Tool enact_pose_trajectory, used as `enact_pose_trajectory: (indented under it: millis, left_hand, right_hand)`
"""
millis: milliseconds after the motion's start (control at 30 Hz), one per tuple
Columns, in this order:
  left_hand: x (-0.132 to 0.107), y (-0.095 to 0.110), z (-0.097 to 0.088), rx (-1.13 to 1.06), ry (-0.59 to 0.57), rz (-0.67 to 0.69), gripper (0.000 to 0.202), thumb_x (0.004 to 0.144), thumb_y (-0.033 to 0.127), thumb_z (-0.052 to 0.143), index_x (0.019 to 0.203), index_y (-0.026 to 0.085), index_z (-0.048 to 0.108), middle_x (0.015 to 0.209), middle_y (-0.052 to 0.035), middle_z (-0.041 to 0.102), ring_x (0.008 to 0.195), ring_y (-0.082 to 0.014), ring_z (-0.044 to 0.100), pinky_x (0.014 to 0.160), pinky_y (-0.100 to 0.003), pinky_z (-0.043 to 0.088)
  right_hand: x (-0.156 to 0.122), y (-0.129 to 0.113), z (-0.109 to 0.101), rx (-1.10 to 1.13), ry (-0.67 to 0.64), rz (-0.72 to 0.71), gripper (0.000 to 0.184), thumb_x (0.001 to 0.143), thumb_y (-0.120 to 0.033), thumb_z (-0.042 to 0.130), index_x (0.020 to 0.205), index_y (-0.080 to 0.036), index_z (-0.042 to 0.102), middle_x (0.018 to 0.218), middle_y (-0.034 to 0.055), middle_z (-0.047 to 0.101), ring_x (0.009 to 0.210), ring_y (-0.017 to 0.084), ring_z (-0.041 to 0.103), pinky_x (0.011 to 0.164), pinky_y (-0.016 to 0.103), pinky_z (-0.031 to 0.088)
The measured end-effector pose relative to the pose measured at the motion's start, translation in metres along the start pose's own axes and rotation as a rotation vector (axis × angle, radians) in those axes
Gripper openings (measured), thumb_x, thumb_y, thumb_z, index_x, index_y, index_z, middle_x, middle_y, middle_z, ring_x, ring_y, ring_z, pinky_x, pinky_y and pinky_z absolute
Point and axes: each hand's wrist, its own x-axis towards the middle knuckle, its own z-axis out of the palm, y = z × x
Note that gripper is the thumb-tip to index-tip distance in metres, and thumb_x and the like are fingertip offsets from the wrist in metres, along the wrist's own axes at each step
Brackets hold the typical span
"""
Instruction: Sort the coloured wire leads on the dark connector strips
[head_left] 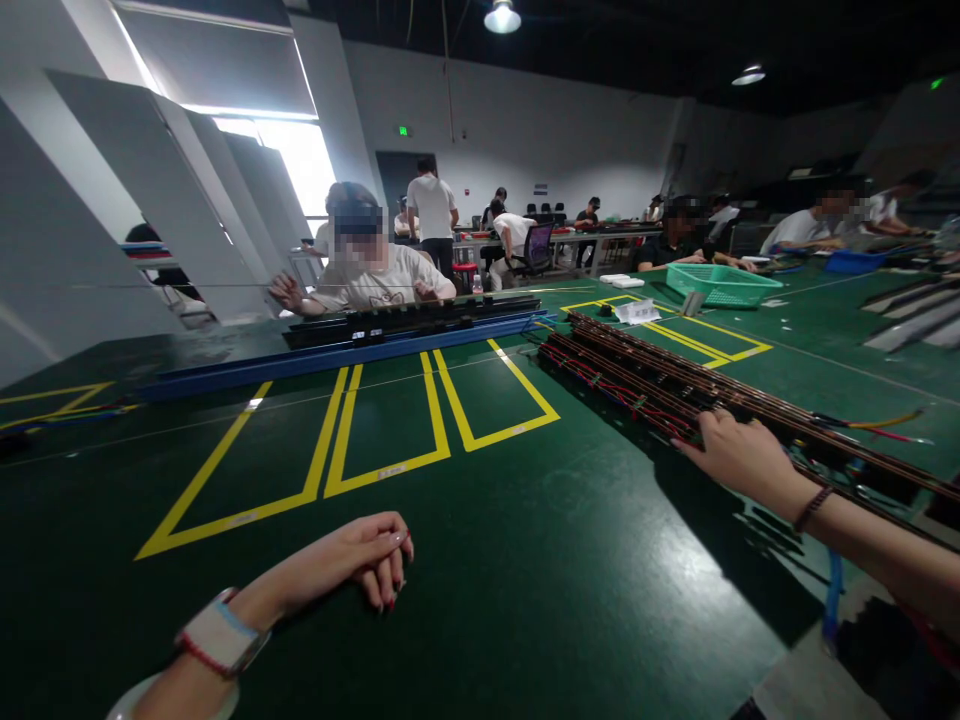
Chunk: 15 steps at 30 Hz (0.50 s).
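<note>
My left hand (pixel 367 560) hovers above the near part of the green table (pixel 525 560), its fingers loosely curled and the thumb against the index finger. Nothing shows in it. My right hand (pixel 739 455) is on a bundle of long dark strips (pixel 660 375) with copper-coloured edges, at the right. Its thumb lies along the near side and its fingers bend over the top; the fingertips are partly hidden. Red wires (pixel 600 385) run along the near side of the bundle. A yellow and red cable end (pixel 885 422) sticks out behind my right hand.
Yellow tape rectangles (pixel 390 468) mark the tabletop. Across it, a person (pixel 375 270) sits behind a blue rail (pixel 345 355) with black strips (pixel 420 322) on it. A green basket (pixel 724 285) and a white paper piece (pixel 637 312) lie farther back. Other people work beyond.
</note>
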Motion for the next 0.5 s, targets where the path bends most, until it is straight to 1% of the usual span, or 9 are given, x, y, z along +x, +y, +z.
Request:
enact_pose_trajectory:
  millis: [100, 167, 267, 400, 500]
  left_hand:
    - [-0.001, 0.001, 0.0, -0.005, -0.002, -0.01, 0.047, 0.087, 0.054, 0.043, 0.104, 0.011, 0.045, 0.09, -0.0081, 0.061, 0.079, -0.0153, 0.062, 0.069, -0.025, 0.05]
    - [-0.001, 0.001, 0.0, -0.006, -0.003, -0.017, 0.048, 0.086, 0.055, 0.043, 0.105, 0.011, 0.046, 0.09, -0.0081, 0.061, 0.08, -0.0153, 0.062, 0.069, -0.026, 0.05]
    - [-0.001, 0.001, 0.0, -0.006, 0.007, -0.02, 0.048, 0.086, 0.056, 0.042, 0.105, 0.011, 0.046, 0.091, -0.0083, 0.061, 0.08, -0.0154, 0.062, 0.069, -0.026, 0.049]
    - [-0.001, 0.0, 0.0, -0.016, 0.021, -0.02, 0.048, 0.086, 0.055, 0.042, 0.105, 0.012, 0.046, 0.092, -0.0087, 0.06, 0.081, -0.0164, 0.062, 0.069, -0.027, 0.049]
    - [-0.001, 0.001, 0.0, -0.019, 0.015, -0.026, 0.046, 0.087, 0.054, 0.042, 0.105, 0.012, 0.047, 0.091, -0.008, 0.06, 0.08, -0.0159, 0.061, 0.069, -0.027, 0.049]
  right_hand:
    - [-0.004, 0.013, -0.009, -0.049, 0.016, -0.032, 0.044, 0.093, -0.051, 0.038, 0.093, -0.009, 0.049, 0.092, 0.0163, 0.053, 0.075, 0.03, 0.057, 0.065, 0.039, 0.04]
    - [-0.006, 0.025, -0.013, -0.026, 0.005, -0.032, 0.043, 0.093, -0.052, 0.036, 0.095, -0.01, 0.049, 0.097, 0.0168, 0.053, 0.076, 0.029, 0.057, 0.066, 0.04, 0.041]
    - [-0.007, 0.048, -0.015, 0.05, -0.018, 0.02, 0.045, 0.092, -0.056, 0.035, 0.097, -0.013, 0.048, 0.102, 0.0158, 0.053, 0.079, 0.029, 0.058, 0.068, 0.039, 0.043]
    - [0.0, 0.081, -0.025, 0.027, -0.032, 0.119, 0.049, 0.091, -0.061, 0.034, 0.098, -0.014, 0.047, 0.096, 0.0143, 0.053, 0.072, 0.027, 0.058, 0.063, 0.037, 0.041]
    - [0.013, 0.105, -0.035, -0.072, -0.042, 0.117, 0.049, 0.091, -0.061, 0.039, 0.094, -0.013, 0.047, 0.092, 0.0136, 0.053, 0.068, 0.024, 0.056, 0.06, 0.033, 0.036]
